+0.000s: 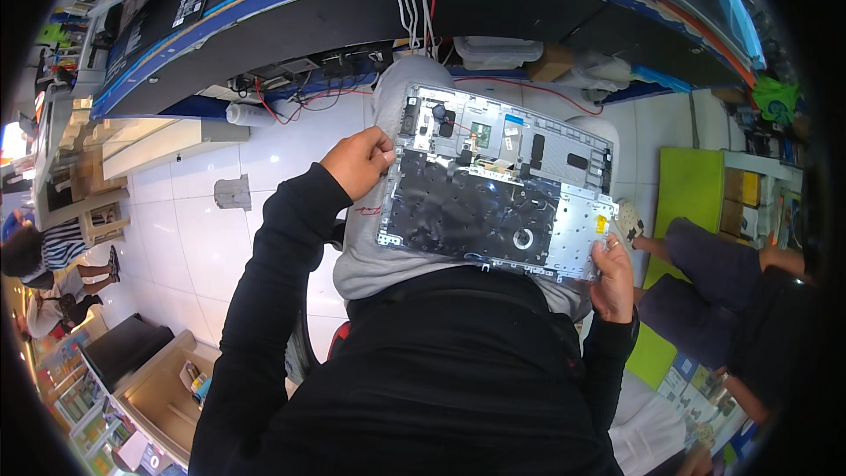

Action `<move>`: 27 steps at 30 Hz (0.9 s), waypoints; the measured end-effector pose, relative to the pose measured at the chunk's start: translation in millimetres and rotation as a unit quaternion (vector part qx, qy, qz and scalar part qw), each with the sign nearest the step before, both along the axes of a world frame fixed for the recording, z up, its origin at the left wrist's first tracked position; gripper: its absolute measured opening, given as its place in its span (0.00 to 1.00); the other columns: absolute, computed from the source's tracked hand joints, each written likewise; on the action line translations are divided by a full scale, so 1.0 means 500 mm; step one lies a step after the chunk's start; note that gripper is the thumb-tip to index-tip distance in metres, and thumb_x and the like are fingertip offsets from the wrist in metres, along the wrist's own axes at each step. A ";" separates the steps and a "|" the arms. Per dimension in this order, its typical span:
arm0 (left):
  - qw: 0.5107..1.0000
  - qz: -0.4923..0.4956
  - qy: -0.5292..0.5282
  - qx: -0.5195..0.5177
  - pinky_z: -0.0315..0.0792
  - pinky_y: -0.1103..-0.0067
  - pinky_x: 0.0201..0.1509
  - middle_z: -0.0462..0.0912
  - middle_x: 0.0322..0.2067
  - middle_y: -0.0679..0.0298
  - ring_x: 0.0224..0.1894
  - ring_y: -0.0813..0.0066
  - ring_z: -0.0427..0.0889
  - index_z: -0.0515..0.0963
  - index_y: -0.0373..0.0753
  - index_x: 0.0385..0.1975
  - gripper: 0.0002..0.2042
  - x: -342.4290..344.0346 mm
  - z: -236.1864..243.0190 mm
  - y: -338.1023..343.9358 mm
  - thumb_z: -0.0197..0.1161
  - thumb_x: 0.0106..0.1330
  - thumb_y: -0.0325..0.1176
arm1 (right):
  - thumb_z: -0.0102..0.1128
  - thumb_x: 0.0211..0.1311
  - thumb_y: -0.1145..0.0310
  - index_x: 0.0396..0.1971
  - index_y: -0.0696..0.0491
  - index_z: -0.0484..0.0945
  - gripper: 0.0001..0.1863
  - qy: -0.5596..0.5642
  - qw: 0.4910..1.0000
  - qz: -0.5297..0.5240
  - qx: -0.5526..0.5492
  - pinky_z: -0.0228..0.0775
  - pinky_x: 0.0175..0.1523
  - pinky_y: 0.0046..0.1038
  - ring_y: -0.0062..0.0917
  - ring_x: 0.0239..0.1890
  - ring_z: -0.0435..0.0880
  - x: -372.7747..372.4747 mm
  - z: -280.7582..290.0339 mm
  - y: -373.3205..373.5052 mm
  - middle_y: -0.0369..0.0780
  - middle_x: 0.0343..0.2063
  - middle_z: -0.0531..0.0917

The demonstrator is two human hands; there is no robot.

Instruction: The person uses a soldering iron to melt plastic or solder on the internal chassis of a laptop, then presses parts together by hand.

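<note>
A silver laptop top case (pixel 577 220) lies tilted across my lap, its inner side facing up. A black sheet (pixel 458 211) dotted with small points covers much of its near half, and ribbon cables and a small green board (pixel 480 134) show in the far half. My left hand (pixel 359 162) pinches the case's left edge between thumb and fingers. At the near right corner, my right hand (pixel 614 278) grips the edge, thumb on top beside a yellow sticker (pixel 602 224). The fingers under the case are hidden.
Ahead stands a dark workbench (pixel 300 22) with white cables (pixel 405 0) hanging down. Beneath it are a clear plastic tub (pixel 498 51) and loose wires. An open drawer (pixel 176 397) is at lower left. Another person's legs (pixel 696 291) are close on my right, near a green panel (pixel 687 189).
</note>
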State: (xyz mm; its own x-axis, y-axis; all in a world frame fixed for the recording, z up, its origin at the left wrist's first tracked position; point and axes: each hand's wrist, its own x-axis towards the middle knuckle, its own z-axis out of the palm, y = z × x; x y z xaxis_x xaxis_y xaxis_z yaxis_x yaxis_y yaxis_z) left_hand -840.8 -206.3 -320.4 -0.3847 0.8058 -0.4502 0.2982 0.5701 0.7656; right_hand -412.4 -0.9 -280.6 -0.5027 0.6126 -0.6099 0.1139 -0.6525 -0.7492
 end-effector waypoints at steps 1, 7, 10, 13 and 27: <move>1.000 -0.001 -0.001 0.001 0.78 0.72 0.38 0.86 0.27 0.57 0.30 0.68 0.86 0.79 0.32 0.42 0.09 0.001 0.002 0.002 0.64 0.73 0.32 | 0.55 0.79 0.69 0.60 0.59 0.70 0.17 -0.002 1.000 0.002 -0.007 0.86 0.39 0.29 0.26 0.42 0.90 0.003 0.001 0.000 0.43 0.49 0.86; 0.999 0.001 -0.038 -0.031 0.75 0.76 0.36 0.81 0.28 0.64 0.29 0.78 0.79 0.76 0.32 0.44 0.06 0.001 0.006 0.008 0.60 0.76 0.29 | 0.55 0.78 0.70 0.60 0.61 0.70 0.17 -0.015 0.999 -0.019 -0.028 0.87 0.42 0.31 0.26 0.43 0.90 0.020 0.018 -0.012 0.45 0.50 0.85; 0.999 -0.008 -0.030 -0.016 0.75 0.76 0.36 0.81 0.28 0.64 0.29 0.78 0.79 0.76 0.32 0.44 0.07 0.003 -0.003 0.011 0.60 0.76 0.29 | 0.55 0.78 0.71 0.59 0.62 0.70 0.16 -0.023 0.998 -0.017 -0.047 0.85 0.50 0.32 0.27 0.46 0.89 0.038 0.023 -0.006 0.46 0.51 0.85; 1.000 -0.008 -0.021 -0.015 0.75 0.76 0.36 0.82 0.28 0.64 0.29 0.78 0.79 0.76 0.32 0.44 0.07 0.006 -0.002 0.016 0.61 0.76 0.29 | 0.55 0.78 0.72 0.60 0.63 0.70 0.17 -0.021 0.997 0.002 -0.073 0.82 0.56 0.32 0.28 0.49 0.88 0.057 0.027 0.005 0.46 0.51 0.85; 1.000 0.005 -0.022 -0.013 0.76 0.72 0.38 0.84 0.27 0.58 0.30 0.69 0.83 0.78 0.31 0.41 0.09 0.011 -0.006 0.023 0.65 0.73 0.32 | 0.51 0.80 0.68 0.61 0.59 0.68 0.17 -0.060 0.996 -0.003 -0.060 0.84 0.34 0.24 0.24 0.37 0.91 0.013 0.029 0.010 0.42 0.47 0.86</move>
State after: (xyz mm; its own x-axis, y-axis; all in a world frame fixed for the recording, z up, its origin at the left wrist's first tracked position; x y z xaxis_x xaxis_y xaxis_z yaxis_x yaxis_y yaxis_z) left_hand -835.3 -195.0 -323.5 -0.3728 0.7899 -0.4869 0.2586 0.5924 0.7630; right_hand -405.9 3.9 -266.0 -0.4184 0.5343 -0.7345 0.1939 -0.7375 -0.6469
